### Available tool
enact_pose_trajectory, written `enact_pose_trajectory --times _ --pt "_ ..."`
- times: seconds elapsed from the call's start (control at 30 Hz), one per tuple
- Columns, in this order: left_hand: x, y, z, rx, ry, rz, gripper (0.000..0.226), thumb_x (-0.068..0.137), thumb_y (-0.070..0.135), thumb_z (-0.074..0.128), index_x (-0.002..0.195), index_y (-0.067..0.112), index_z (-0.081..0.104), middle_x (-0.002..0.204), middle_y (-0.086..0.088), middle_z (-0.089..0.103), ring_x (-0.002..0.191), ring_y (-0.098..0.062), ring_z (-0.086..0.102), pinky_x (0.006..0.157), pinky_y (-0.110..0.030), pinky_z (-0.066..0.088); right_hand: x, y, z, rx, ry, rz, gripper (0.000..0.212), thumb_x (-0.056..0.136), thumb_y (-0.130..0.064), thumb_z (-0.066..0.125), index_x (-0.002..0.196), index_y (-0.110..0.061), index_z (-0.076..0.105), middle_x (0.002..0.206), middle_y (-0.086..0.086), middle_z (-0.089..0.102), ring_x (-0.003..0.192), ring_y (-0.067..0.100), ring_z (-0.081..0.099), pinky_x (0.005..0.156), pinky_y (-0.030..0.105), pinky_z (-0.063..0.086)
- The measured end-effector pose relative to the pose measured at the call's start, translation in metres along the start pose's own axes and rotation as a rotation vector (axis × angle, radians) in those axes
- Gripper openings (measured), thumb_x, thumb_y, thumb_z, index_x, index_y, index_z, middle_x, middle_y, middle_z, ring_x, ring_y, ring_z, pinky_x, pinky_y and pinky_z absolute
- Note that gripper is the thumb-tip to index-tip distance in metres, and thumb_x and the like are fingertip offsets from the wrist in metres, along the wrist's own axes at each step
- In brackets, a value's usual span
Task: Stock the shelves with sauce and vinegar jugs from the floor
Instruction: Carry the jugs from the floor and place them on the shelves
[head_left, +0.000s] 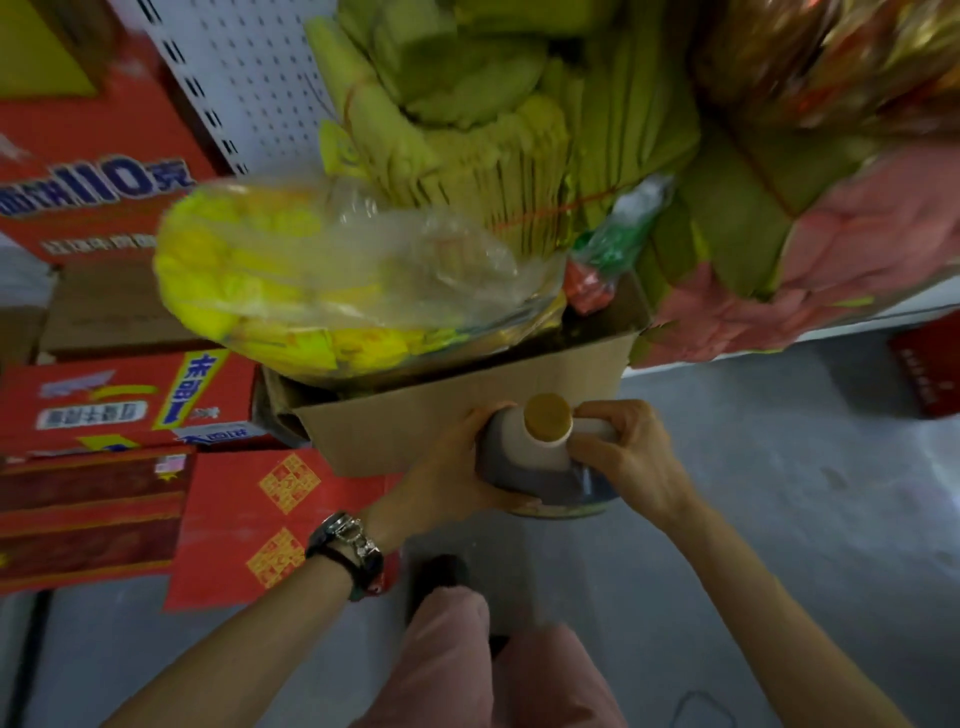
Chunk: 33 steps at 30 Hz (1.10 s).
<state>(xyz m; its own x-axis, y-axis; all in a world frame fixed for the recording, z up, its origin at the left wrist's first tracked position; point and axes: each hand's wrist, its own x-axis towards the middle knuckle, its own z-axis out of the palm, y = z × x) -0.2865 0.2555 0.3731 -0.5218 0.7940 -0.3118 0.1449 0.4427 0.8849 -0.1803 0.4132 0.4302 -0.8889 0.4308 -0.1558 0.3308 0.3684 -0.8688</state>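
Both hands — left (457, 467), right (623, 462) — grip the jug (540, 467) upright beside the box (415, 415); keep it level, cap (548, 415) up — support its base.

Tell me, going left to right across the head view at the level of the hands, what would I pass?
Stacked red cartons → wristwatch → left hand → dark jug with a yellow cap, gripped by both hands → right hand → red box at the far right edge.
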Motion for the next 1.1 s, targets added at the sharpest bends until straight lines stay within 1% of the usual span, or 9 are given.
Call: enact_pose_trajectory --times 0.1,0.2,0.3,0.4,0.6,0.67,0.77,0.9,1.1 --pt "-0.021 0.047 -0.027 -0.006 -0.012 0.005 0.083 0.064 0.012 0.086 0.116 0.048 0.032 0.110 0.028 0.041 0.110 0.000 0.042 0.079 0.007 0.030 -0.008 -0.064 -0.026 0.024 0.005 -0.054 0.017 0.058 -0.018 0.055 0.044 -0.017 0.046 0.042 -0.008 0.044 0.043 0.004 0.039 0.045 0.020 0.030" --pt "-0.042 0.092 -0.054 0.005 -0.068 0.019 0.097 0.065 0.014 0.086 0.143 0.023 0.027 0.121 0.017 0.041 0.115 -0.004 0.044 0.077 0.009 0.029 -0.014 -0.122 -0.050 0.086 0.000 -0.114 0.019 0.059 -0.018 0.057 0.043 -0.014 0.048 0.040 -0.003 0.046 0.042 0.003 0.040 0.044 0.021 0.030" --pt "-0.057 0.124 -0.077 -0.064 -0.053 -0.014 0.106 0.054 0.030 0.089 0.141 0.019 0.029 0.128 0.008 0.045 0.124 -0.014 0.048 0.091 -0.007 0.038 -0.014 -0.171 -0.067 0.128 0.003 -0.178 0.020 0.060 -0.023 0.059 0.042 -0.017 0.052 0.041 -0.004 0.046 0.043 0.004 0.039 0.044 0.022 0.029" --pt "-0.068 0.149 -0.098 -0.097 0.066 0.012 0.084 0.057 0.014 0.089 0.123 0.028 0.039 0.119 0.007 0.055 0.116 -0.015 0.055 0.096 -0.024 0.043 -0.008 -0.213 -0.077 0.124 0.001 -0.246 0.037 0.060 -0.034 0.057 0.053 0.002 0.054 0.046 0.003 0.049 0.046 0.011 0.043 0.046 0.028 0.031" --pt "-0.088 0.191 -0.155 -0.111 0.258 0.188 0.086 0.060 0.000 0.086 0.116 0.042 0.036 0.115 0.028 0.048 0.100 0.022 0.051 0.077 0.000 0.041 0.013 -0.293 -0.087 0.216 -0.058 -0.341 0.035 0.064 -0.017 0.060 0.055 0.014 0.045 0.047 0.007 0.038 0.043 0.011 0.034 0.042 0.023 0.023" --pt "-0.092 0.203 -0.175 -0.080 0.342 0.247 0.087 0.060 -0.003 0.085 0.114 0.041 0.033 0.113 0.030 0.042 0.096 0.032 0.044 0.074 0.004 0.038 0.020 -0.320 -0.086 0.247 -0.076 -0.398 0.026 0.066 -0.011 0.057 0.047 -0.001 0.042 0.043 -0.002 0.036 0.041 0.006 0.031 0.041 0.019 0.022" --pt "-0.101 0.222 -0.204 -0.128 0.413 0.257 0.085 0.056 0.011 0.090 0.114 0.042 0.037 0.110 0.037 0.047 0.103 0.017 0.052 0.073 0.004 0.039 0.029 -0.362 -0.083 0.281 -0.115 -0.469 0.025 0.066 -0.005 0.053 0.046 -0.011 0.039 0.039 -0.011 0.036 0.038 -0.001 0.031 0.040 0.015 0.023" --pt "-0.126 0.241 -0.231 -0.164 0.534 0.302 0.084 0.045 0.043 0.085 0.117 0.045 0.043 0.110 0.042 0.057 0.107 0.015 0.053 0.086 -0.016 0.049 0.035 -0.406 -0.079 0.316 -0.164 -0.552 0.023 0.058 -0.014 0.057 0.044 -0.016 0.039 0.040 -0.012 0.036 0.039 0.001 0.030 0.040 0.016 0.022" --pt "-0.173 0.261 -0.239 -0.226 0.734 0.319 0.081 0.053 0.020 0.092 0.116 0.043 0.046 0.107 0.036 0.061 0.104 0.011 0.057 0.082 -0.013 0.050 0.035 -0.448 -0.069 0.294 -0.292 -0.634 0.014 0.060 -0.009 0.050 0.054 0.003 0.046 0.049 0.007 0.032 0.040 0.012 0.025 0.037 0.016 0.018"
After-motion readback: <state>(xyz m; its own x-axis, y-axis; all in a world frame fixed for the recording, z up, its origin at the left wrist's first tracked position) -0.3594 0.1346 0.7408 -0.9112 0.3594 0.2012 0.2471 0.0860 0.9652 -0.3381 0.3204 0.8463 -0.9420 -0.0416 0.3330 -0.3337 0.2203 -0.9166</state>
